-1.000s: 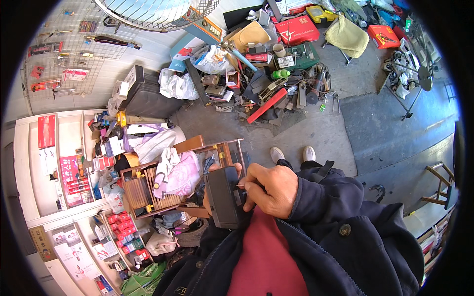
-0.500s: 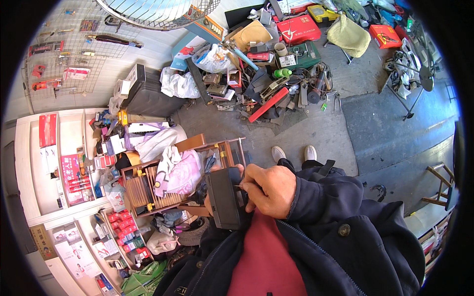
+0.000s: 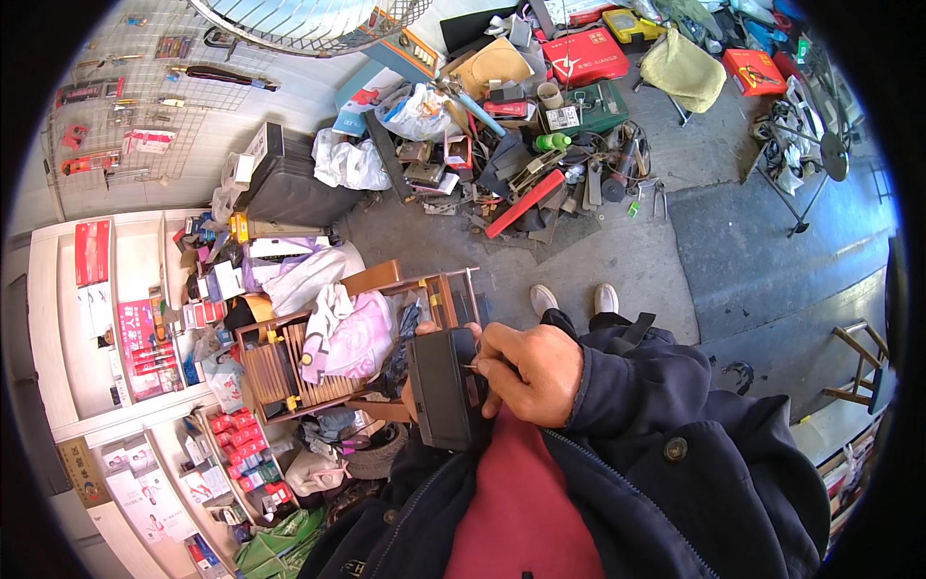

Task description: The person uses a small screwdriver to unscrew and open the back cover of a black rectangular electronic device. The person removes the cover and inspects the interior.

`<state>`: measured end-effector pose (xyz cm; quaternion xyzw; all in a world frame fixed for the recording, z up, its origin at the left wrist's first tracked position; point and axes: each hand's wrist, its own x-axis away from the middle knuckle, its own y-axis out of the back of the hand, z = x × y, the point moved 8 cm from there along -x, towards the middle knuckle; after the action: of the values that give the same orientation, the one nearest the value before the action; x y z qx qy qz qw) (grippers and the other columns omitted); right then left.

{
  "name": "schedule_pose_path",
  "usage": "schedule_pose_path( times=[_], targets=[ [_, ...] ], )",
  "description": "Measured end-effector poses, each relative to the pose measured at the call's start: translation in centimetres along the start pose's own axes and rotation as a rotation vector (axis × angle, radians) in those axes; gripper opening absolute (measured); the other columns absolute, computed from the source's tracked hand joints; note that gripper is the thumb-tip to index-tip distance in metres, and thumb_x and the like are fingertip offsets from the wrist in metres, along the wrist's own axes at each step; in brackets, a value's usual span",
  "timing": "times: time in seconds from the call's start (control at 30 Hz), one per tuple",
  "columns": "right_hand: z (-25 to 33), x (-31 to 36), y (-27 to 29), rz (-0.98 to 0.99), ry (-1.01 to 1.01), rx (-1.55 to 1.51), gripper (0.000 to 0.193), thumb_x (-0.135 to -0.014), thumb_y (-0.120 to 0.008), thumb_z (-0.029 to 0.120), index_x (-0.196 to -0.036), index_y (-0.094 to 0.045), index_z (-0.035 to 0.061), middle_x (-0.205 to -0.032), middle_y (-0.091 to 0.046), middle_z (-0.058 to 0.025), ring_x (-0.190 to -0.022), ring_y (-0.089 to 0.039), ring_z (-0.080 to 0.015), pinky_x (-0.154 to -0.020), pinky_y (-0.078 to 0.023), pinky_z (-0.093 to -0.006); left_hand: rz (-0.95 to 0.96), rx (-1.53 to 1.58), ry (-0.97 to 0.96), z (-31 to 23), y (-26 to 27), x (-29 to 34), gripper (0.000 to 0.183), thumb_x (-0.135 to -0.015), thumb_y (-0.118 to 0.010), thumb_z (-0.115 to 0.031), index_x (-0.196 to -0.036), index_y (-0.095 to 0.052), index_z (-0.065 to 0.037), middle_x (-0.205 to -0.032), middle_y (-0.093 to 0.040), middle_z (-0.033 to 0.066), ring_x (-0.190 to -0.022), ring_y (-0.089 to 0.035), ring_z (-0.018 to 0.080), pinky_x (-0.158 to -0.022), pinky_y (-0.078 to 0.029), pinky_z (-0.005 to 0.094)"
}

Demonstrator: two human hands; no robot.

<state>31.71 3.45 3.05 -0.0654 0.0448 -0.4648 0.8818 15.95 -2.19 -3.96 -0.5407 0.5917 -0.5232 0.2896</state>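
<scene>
A black rectangular box-like device (image 3: 439, 391) is held upright in front of my chest. My left hand (image 3: 409, 398) wraps round it from behind and below; only parts of its fingers show at the device's far end and left side. At the device's right side is my right hand (image 3: 535, 374), closed in a pinch with thumb and forefinger together. A thin metal piece (image 3: 471, 367), like a pin or a small driver shaft, sticks out of that pinch toward the device. Its other end is hidden in the fingers.
Left of me stands a wooden slatted chair (image 3: 280, 372) with a pink cloth (image 3: 362, 338) on it. White shelves (image 3: 72, 405) with small boxes line the left. Ahead lies a heap of tools and parts, with a red bar (image 3: 526, 205). A wooden stool (image 3: 854, 362) is at right.
The device and both hands have shifted very slightly to the right. My hold on the device and the pinch look the same.
</scene>
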Motion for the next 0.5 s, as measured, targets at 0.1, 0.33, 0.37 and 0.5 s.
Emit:
schedule_pose_path(
  times=[0.1, 0.33, 0.37, 0.5],
  targets=[
    [-0.1, 0.0, 0.0, 0.009, -0.005, -0.003, 0.012, -0.103, -0.058, 0.013, -0.099, -0.056, 0.0016, -0.068, -0.073, -0.0109, -0.066, -0.077, -0.0281, -0.058, -0.058, -0.0428, -0.017, -0.014, 0.015, -0.2, 0.5, 0.0, 0.046, -0.106, -0.058, -0.041, -0.151, -0.049, -0.038, -0.157, -0.047, 0.0146, -0.137, -0.053, 0.0382, -0.101, -0.054, 0.0523],
    [-0.1, -0.1, 0.1, 0.019, -0.023, -0.038, 0.012, -0.103, -0.058, 0.013, -0.099, -0.055, 0.0015, -0.069, -0.073, -0.0109, -0.067, -0.078, -0.0264, -0.058, -0.058, -0.0415, -0.305, -0.029, -0.143, -0.9, 2.2, 0.5, 0.047, -0.107, -0.058, -0.041, -0.152, -0.047, -0.04, -0.154, -0.049, 0.0156, -0.134, -0.054, 0.0391, -0.097, -0.057, 0.0516],
    [-0.3, -0.2, 0.0, 0.027, -0.05, -0.05, 0.012, -0.103, -0.058, 0.013, -0.099, -0.055, 0.0015, -0.07, -0.073, -0.0108, -0.067, -0.078, -0.0262, -0.058, -0.058, -0.0413, -0.254, -0.024, -0.112, -0.7, 1.6, 0.1, 0.047, -0.106, -0.058, -0.041, -0.152, -0.046, -0.04, -0.154, -0.049, 0.0164, -0.133, -0.054, 0.0399, -0.095, -0.057, 0.0518],
    [0.0, -0.2, 0.3, 0.018, -0.022, -0.053, 0.011, -0.103, -0.057, 0.011, -0.098, -0.055, 0.0012, -0.071, -0.073, -0.011, -0.069, -0.079, -0.0255, -0.058, -0.059, -0.0401, -0.071, -0.07, -0.027, -0.1, -1.2, -0.6, 0.04, -0.109, -0.049, -0.038, -0.147, -0.049, -0.027, -0.144, -0.057, 0.0217, -0.123, -0.063, 0.0394, -0.088, -0.061, 0.0496]
  ],
)
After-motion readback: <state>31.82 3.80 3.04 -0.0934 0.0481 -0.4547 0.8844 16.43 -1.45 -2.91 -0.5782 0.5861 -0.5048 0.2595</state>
